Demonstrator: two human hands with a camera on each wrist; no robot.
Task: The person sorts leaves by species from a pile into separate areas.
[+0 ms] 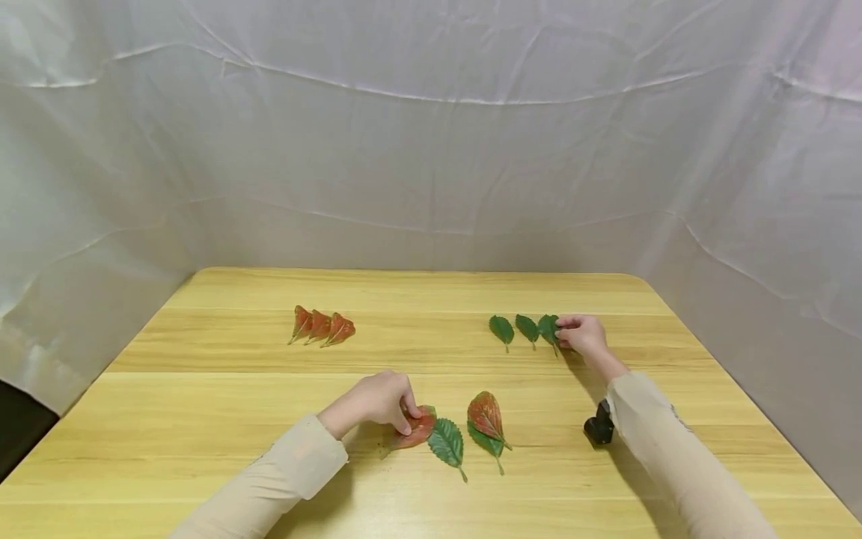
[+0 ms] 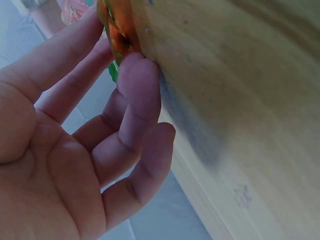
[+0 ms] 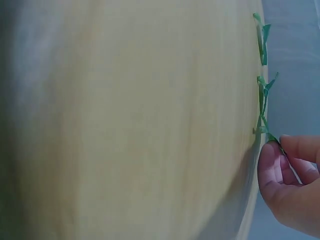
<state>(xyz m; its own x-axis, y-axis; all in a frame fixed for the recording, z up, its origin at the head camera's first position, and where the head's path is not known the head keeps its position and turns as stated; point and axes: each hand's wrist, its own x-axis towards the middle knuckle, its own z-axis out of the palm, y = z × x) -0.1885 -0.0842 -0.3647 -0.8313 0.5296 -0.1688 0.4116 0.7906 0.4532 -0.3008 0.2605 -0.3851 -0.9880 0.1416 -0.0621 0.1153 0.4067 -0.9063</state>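
Note:
Near the front middle of the table, my left hand [image 1: 378, 400] pinches a red leaf [image 1: 422, 427] between thumb and fingers; the same orange-red leaf [image 2: 120, 30] shows at the fingertips in the left wrist view. Beside it lies a green leaf [image 1: 447, 443], its upper edge meeting the red one. Farther back on the right, my right hand [image 1: 583, 334] holds the edge of a green leaf [image 1: 548, 328], the last of a short row. In the right wrist view, thumb and fingers of the right hand [image 3: 290, 175] pinch that leaf's edge.
Two more green leaves [image 1: 501, 329] continue the row leftward. Three overlapping red leaves [image 1: 318, 326] lie at the back left. A red leaf [image 1: 485, 415] lies over a green leaf [image 1: 488, 443] at front. A small black object [image 1: 599, 427] sits by the right sleeve. Pale sheeting [image 1: 431, 165] surrounds the table.

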